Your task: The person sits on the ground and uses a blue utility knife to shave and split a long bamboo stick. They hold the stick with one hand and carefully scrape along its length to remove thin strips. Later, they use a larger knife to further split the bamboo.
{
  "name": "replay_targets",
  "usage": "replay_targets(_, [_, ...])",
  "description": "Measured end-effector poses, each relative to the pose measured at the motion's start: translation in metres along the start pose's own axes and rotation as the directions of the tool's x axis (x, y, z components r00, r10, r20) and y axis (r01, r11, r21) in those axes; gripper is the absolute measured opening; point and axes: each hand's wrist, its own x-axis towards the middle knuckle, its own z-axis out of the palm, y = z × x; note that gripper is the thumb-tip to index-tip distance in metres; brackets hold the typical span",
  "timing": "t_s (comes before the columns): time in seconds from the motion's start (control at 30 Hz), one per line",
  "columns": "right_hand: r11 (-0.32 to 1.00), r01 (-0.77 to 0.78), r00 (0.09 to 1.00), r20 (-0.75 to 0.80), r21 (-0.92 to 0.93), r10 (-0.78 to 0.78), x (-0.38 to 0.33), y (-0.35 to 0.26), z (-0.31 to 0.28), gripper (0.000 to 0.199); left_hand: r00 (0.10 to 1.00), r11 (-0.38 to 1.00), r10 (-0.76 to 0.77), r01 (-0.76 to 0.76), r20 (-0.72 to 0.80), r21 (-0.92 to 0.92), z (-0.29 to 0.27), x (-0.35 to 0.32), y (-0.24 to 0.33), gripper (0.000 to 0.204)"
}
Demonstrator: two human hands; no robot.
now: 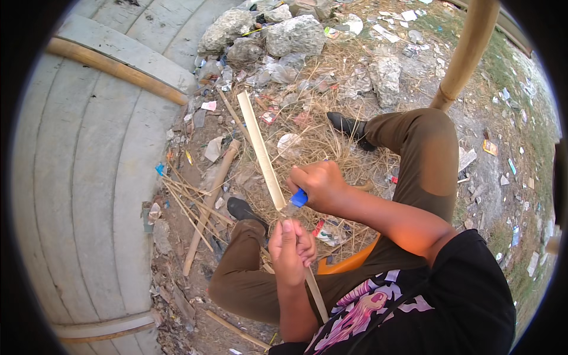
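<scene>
A long pale bamboo strip [259, 148] slants from the middle of the view down toward my lap. My left hand [290, 248] is closed around its lower part, thumb on top, and a narrow length comes out below toward my shirt. Just above, my right hand [321, 184] is closed on a knife with a blue handle [299, 198]. The short, dull blade [288, 209] lies against the strip where its wide upper part meets the narrow lower part. My fingers hide most of the handle.
Thin bamboo sticks [189, 207] and a thicker bamboo piece [207, 213] lie at left on littered ground. Grey planks [89, 177] stand beyond them. Rocks [296, 35] sit ahead. A bamboo post [467, 53] rises at upper right. An orange seat [349, 260] is under me.
</scene>
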Motion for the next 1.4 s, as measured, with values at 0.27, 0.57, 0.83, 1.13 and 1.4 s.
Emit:
replay_targets(0.27, [0.999,0.035,0.995,-0.097,-0.005,-0.035,0.013,0.004,-0.006,0.013,0.999,0.999,0.042,-0.042,-0.03,0.014,0.007,0.001,0.0,0.032])
replay_targets(0.57, [0.849,-0.514,0.847,-0.231,-0.125,0.478,0.054,0.047,-0.05,0.01,0.985,0.988,-0.147,0.143,0.09,0.052,0.028,-0.008,-0.018,0.029])
replay_targets(0.83, [0.975,-0.223,0.975,0.003,0.02,0.223,0.017,0.015,-0.031,0.011,0.994,0.985,-0.088,0.096,-0.059,0.14,0.021,-0.005,-0.002,0.029])
replay_targets(1.13, [0.995,0.04,0.999,0.006,0.09,-0.04,-0.009,-0.006,0.006,0.018,0.981,0.978,-0.014,0.053,-0.192,0.201,0.001,-0.005,0.008,0.028])
replay_targets(1.4, [0.995,0.088,0.996,-0.011,-0.046,-0.089,-0.003,0.003,-0.001,0.017,0.984,0.976,-0.006,0.045,-0.181,0.214,0.009,-0.005,0.005,0.029])
